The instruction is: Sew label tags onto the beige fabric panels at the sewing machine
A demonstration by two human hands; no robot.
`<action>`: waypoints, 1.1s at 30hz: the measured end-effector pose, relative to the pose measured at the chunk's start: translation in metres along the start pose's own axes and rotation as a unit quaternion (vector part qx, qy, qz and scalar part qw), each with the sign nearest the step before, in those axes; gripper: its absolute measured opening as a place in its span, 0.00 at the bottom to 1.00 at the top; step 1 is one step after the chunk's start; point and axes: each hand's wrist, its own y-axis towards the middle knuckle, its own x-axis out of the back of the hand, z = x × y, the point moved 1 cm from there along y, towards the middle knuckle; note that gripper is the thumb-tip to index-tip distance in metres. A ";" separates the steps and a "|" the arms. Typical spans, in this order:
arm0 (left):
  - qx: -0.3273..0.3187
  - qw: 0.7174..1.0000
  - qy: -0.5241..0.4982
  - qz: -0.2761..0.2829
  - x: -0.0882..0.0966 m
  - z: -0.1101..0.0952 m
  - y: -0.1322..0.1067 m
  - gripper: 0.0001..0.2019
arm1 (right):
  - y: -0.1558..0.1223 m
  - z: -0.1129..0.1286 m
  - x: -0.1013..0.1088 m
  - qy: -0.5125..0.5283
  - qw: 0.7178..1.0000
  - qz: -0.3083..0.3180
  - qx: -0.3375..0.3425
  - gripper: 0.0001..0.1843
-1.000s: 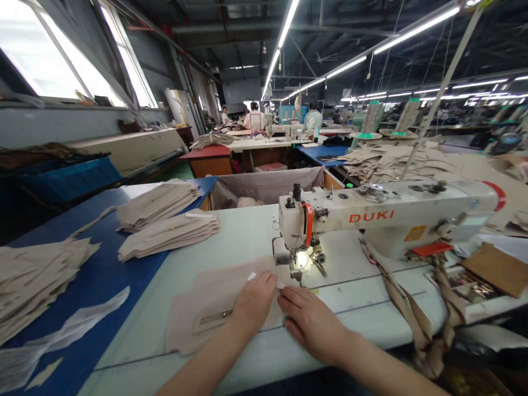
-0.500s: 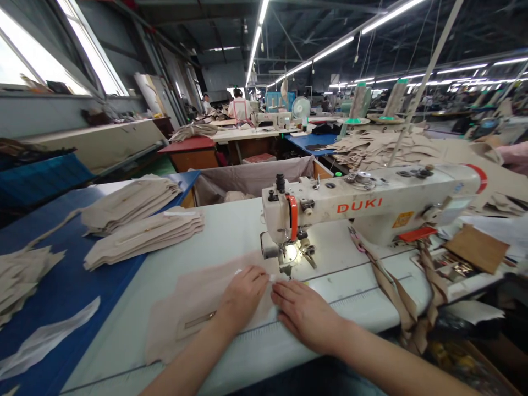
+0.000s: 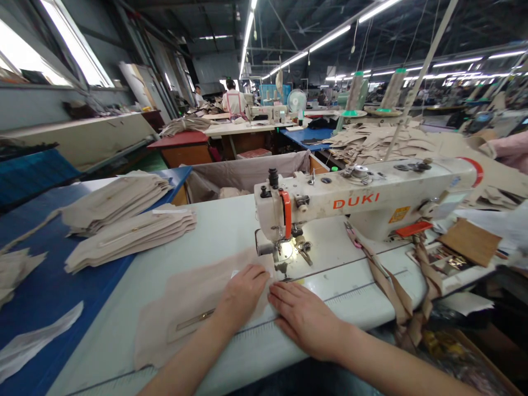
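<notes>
A beige fabric panel with a zippered slot lies flat on the sewing table, its right end just in front of the needle area of the sewing machine. My left hand rests on that end, its bent fingers closed on the fabric by the edge. A small white bit shows beside its knuckles. Close by on the right, my right hand lies with fingers stretched out and flat at the panel's edge, fingertips almost meeting the left ones. What lies under both palms is hidden.
Stacks of beige panels lie to the left, by a white strip on the blue table. Scissors and fabric strips are right of the needle. A cloth-lined bin stands behind; a co-worker's sleeve shows far right.
The view has shifted slightly, so the whole scene sits a little further left. Both hands stay on the panel's right end, the right fingertips lying close by the left ones.
</notes>
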 end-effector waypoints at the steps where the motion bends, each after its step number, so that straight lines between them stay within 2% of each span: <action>1: -0.003 1.000 0.007 -0.001 0.001 -0.001 0.001 0.12 | -0.001 -0.001 -0.001 0.004 1.000 0.001 -0.001 0.23; 8: 0.004 0.997 0.068 0.041 0.001 -0.009 0.008 0.10 | -0.002 -0.002 -0.004 0.023 1.000 -0.010 -0.007 0.24; 15: 0.007 0.996 0.058 0.063 -0.006 -0.008 0.006 0.08 | -0.002 -0.002 -0.006 0.030 0.999 -0.021 -0.002 0.25; 25: -0.015 0.998 0.051 0.016 -0.007 -0.006 0.004 0.09 | -0.001 -0.004 -0.002 0.052 0.998 -0.019 -0.001 0.23; 29: -0.019 0.999 0.047 0.007 -0.008 -0.006 0.002 0.11 | 0.005 -0.013 0.005 0.057 0.998 -0.018 0.032 0.17; 33: -0.017 0.998 0.054 0.012 -0.009 -0.006 -0.001 0.12 | 0.020 -0.027 0.014 0.004 0.999 -0.023 0.024 0.11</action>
